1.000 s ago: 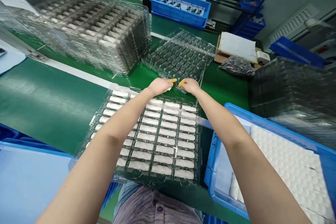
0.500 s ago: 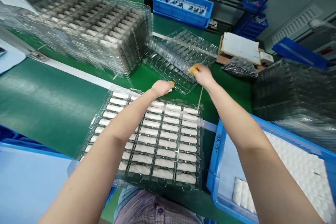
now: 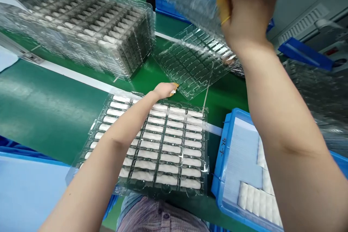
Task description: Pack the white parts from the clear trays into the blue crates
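My right hand (image 3: 247,11), with yellow finger covers, is raised at the upper right. Its closed fingers grip the edge of a clear plastic tray (image 3: 190,3), which is tilted and blurred by motion. Below it, another clear compartment tray (image 3: 187,65) lies on the green table. My left hand (image 3: 164,90) is closed beside the near corner of that lower tray. Something small and white shows at its fingertips, too hidden to name. In front of me lies a clear tray (image 3: 165,145) filled with rows of white rolls, partly covered by my left forearm.
A tall stack of filled clear trays (image 3: 133,50) stands at the back left. At right is a blue bin (image 3: 217,174) with white rolls; another blue bin (image 3: 29,188) is at lower left. More stacked clear trays (image 3: 307,90) stand at far right.
My right hand has risen up and to the right, lifting one clear tray off the lower one. My left hand has barely moved.
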### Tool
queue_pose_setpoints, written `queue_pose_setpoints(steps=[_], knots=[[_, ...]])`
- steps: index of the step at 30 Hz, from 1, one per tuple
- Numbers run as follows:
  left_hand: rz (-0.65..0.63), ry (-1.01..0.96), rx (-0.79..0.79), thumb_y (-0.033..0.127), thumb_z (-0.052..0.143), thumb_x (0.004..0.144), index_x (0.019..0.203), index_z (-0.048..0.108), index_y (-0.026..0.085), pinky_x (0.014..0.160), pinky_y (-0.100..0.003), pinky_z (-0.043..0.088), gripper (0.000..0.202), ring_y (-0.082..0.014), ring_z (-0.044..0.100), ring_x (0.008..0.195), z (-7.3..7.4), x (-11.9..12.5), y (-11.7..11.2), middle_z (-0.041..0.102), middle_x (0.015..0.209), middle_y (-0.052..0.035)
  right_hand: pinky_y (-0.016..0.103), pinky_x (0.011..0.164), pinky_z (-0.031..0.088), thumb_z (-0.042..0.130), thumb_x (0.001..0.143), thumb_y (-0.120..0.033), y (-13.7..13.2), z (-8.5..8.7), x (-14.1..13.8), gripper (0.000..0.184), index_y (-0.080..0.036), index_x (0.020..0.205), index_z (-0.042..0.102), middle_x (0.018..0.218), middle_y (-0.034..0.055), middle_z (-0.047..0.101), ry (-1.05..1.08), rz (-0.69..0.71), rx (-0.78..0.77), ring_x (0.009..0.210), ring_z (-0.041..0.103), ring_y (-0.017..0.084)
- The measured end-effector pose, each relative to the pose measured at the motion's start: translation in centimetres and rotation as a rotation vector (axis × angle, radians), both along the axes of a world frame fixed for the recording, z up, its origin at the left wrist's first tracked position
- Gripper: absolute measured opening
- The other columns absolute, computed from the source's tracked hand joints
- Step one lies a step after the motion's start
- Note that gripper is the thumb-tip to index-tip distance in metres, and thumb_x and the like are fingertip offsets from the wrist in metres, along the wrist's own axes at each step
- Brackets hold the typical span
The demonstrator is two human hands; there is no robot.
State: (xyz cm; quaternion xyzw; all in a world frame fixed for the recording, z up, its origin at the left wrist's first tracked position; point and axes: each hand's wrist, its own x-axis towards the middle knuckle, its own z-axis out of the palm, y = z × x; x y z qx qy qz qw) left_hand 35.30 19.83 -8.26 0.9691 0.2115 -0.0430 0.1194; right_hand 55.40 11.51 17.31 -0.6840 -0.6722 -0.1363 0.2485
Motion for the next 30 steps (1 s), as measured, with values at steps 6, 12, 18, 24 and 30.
queue_pose_setpoints(steps=[6,12,18,24,30], knots=[[0.005,-0.205,-0.063,0.027,0.057,0.095,0.107,0.069,0.019,0.094,-0.034,0.056,0.019,-0.0261,0.070,0.119,1.8,-0.6,-1.8,0.071,0.131,-0.0119,0.053,0.110,0.044,0.087,0.082,-0.044,-0.1,-7.9,2.9,0.047,-0.014,0.110,0.064,0.120,0.0147,0.070,-0.124,-0.037,-0.103,0.112,0.067,0.029],[0.138,-0.390,-0.130,0.021,0.060,0.090,0.112,0.070,0.019,0.103,-0.040,0.055,0.024,-0.0308,0.068,0.125,6.1,3.7,-2.7,0.066,0.143,-0.0117,0.045,0.103,0.044,0.071,0.092,-0.021,-1.2,-10.1,3.9,0.010,-0.013,0.094,0.066,0.139,0.0179,0.064,-0.132,-0.085,-0.119,0.129,0.057,0.029],[0.251,-0.046,-0.122,0.017,0.065,0.088,0.136,0.064,0.014,0.109,-0.039,0.052,0.047,-0.0334,0.063,0.132,6.5,10.3,-0.4,0.064,0.144,-0.0187,0.040,0.087,0.053,0.066,0.091,-0.015,-4.0,-5.8,0.5,0.033,-0.014,0.125,0.066,0.120,0.0132,0.075,-0.335,-0.226,-0.315,0.110,0.070,0.030],[0.337,0.075,-0.258,0.017,0.076,0.082,0.131,0.069,0.011,0.106,-0.040,0.055,0.050,-0.0348,0.066,0.126,4.1,11.8,1.2,0.067,0.140,-0.0212,0.061,0.097,0.054,0.061,0.098,-0.021,-9.7,2.3,-1.3,0.055,-0.023,0.152,0.054,0.148,0.0172,0.063,-0.516,-0.361,-0.236,0.133,0.060,0.049],[0.440,-0.173,-0.259,0.029,0.067,0.097,0.136,0.064,0.019,0.107,-0.044,0.055,0.041,-0.0296,0.063,0.128,4.7,8.3,0.0,0.063,0.143,-0.0140,0.041,0.073,0.062,0.054,0.104,-0.026,-15.6,0.1,-1.4,0.032,-0.026,0.131,0.071,0.138,0.0095,0.073,-0.693,-0.113,0.048,0.111,0.077,0.036]])
